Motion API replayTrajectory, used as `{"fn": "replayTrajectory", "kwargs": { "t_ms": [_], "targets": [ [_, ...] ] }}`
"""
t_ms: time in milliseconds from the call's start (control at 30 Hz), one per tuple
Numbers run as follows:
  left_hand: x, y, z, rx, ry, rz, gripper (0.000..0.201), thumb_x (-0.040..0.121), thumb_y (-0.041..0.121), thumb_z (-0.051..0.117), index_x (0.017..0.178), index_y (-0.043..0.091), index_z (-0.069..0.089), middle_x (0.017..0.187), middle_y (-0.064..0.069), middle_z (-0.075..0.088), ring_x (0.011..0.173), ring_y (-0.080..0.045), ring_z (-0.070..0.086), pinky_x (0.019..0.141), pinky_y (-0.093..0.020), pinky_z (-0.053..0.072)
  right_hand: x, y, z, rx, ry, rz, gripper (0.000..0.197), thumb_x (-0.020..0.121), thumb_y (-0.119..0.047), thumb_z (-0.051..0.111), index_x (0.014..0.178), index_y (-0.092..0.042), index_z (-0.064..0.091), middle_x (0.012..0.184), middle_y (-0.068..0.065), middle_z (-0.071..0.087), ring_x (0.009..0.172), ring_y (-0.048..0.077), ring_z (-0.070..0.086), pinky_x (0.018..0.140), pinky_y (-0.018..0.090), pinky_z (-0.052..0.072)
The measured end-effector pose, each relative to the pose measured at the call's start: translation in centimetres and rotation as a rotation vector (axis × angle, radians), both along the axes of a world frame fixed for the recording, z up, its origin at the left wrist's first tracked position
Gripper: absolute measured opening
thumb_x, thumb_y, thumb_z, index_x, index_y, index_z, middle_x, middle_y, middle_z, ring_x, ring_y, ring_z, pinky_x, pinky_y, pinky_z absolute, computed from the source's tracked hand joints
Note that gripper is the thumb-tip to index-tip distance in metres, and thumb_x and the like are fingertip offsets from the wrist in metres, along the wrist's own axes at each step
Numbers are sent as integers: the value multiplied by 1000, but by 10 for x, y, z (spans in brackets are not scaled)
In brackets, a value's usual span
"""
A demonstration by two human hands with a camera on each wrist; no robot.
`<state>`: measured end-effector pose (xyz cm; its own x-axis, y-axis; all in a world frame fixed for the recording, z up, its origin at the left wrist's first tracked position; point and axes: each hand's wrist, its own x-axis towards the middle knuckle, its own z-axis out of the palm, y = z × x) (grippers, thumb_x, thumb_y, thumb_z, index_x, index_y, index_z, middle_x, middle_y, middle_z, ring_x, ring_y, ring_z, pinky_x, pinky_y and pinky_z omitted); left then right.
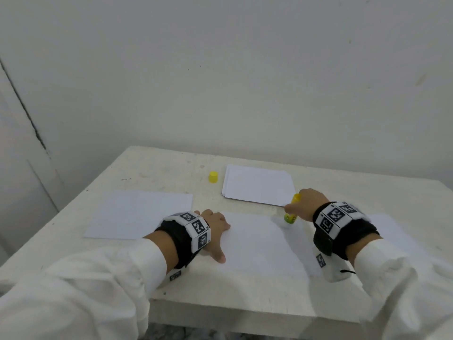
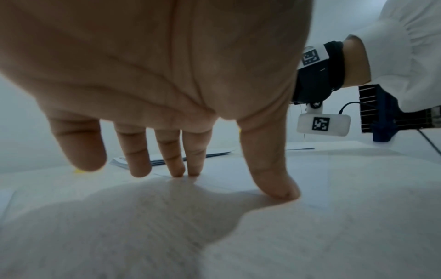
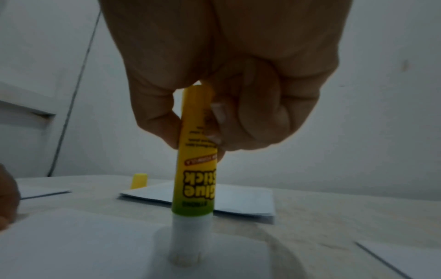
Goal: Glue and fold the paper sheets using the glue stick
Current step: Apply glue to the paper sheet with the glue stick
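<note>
A white paper sheet (image 1: pixel 259 244) lies in front of me on the white table (image 1: pixel 157 168). My left hand (image 1: pixel 214 231) rests flat on its left edge, fingers (image 2: pixel 269 169) spread and straight. My right hand (image 1: pixel 307 203) grips a yellow glue stick (image 1: pixel 291 212), uncapped and held upside down. Its white glue tip (image 3: pixel 188 251) presses on the sheet's far right corner. The stick (image 3: pixel 195 169) is pinched between thumb and fingers. Its yellow cap (image 1: pixel 213 177) stands apart at the back.
A stack of white sheets (image 1: pixel 257 185) lies at the back right, beyond the glue stick. A single sheet (image 1: pixel 139 213) lies to the left and another sheet (image 1: pixel 392 231) partly under my right wrist. A white wall rises close behind the table.
</note>
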<state>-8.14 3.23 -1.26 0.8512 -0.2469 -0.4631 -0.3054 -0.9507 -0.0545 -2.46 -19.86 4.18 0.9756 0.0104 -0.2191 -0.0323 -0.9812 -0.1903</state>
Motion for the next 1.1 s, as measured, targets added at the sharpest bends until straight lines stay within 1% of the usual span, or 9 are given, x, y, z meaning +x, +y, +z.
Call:
{"fn": "replayTrajectory", "kwargs": {
  "t_ms": [167, 267, 367, 467, 567, 733, 867, 1000, 1100],
  "targets": [
    [9, 2, 0, 12, 28, -5, 105, 73, 65, 67, 152, 21, 13, 159, 6, 11, 142, -24, 13, 112, -48, 19, -8, -4, 3, 137, -103, -58, 26, 81, -24, 64, 68, -15, 43, 71, 2, 48, 74, 23, 49, 50, 24, 31],
    [14, 6, 0, -1, 67, 37, 117, 68, 69, 68, 153, 21, 5, 160, 9, 1, 146, -25, 4, 116, -51, 16, -19, 25, 6, 330, -214, 24, 19, 81, -21, 62, 72, -11, 50, 71, 2, 51, 73, 23, 50, 54, 25, 33],
    [16, 11, -1, -15, 94, 68, 124, 63, 73, 69, 153, 25, -2, 160, 13, -5, 147, -24, -2, 117, -51, 12, -29, 64, 1, 377, -81, 203, 20, 81, -27, 62, 71, -13, 53, 74, 2, 56, 76, 22, 54, 60, 28, 40],
    [16, 12, -1, -31, 90, 66, 121, 57, 71, 74, 151, 30, 10, 158, 10, 11, 142, -25, 15, 114, -49, 23, -32, 96, -10, 301, 1, 279, 28, 82, -33, 61, 66, -16, 45, 72, 1, 51, 74, 20, 50, 57, 26, 37],
    [16, 11, 1, -37, 82, 110, 111, 51, 67, 79, 143, 37, 25, 141, 1, 34, 128, -26, 36, 107, -47, 35, -35, 108, -18, 301, -25, 290, 35, 82, -40, 62, 64, -18, 41, 68, -3, 46, 71, 18, 48, 52, 24, 31],
    [17, 9, 1, 1, 101, 111, 133, 31, 81, 72, 145, 41, 16, 144, -2, 32, 131, -31, 33, 105, -50, 35, -59, 100, -11, 322, 55, 417, 35, 83, -29, 61, 57, -16, 41, 61, -2, 44, 56, 11, 40, 51, 24, 32],
    [20, 4, -4, 17, 87, 22, 133, 37, 82, 70, 148, 36, 15, 158, 1, 13, 144, -32, 15, 114, -52, 20, -80, 89, -9, 286, 112, 443, 27, 80, -25, 62, 62, -16, 45, 67, -2, 48, 60, 11, 43, 56, 25, 35],
    [17, 1, 0, 60, 78, 69, 132, 57, 68, 77, 152, 16, 3, 161, -2, 2, 145, -31, 10, 117, -48, 19, -85, 61, -9, 288, 97, 377, 21, 78, -27, 65, 72, -12, 52, 72, -1, 51, 64, 13, 45, 59, 27, 37],
    [22, 2, -2, 54, 85, 61, 135, 55, 68, 79, 152, 17, 0, 161, -2, 2, 146, -29, 8, 117, -48, 19, -85, 28, -9, 292, 80, 292, 27, 79, -25, 65, 86, 0, 61, 81, 6, 58, 70, 16, 49, 62, 28, 39]
  ]
}}
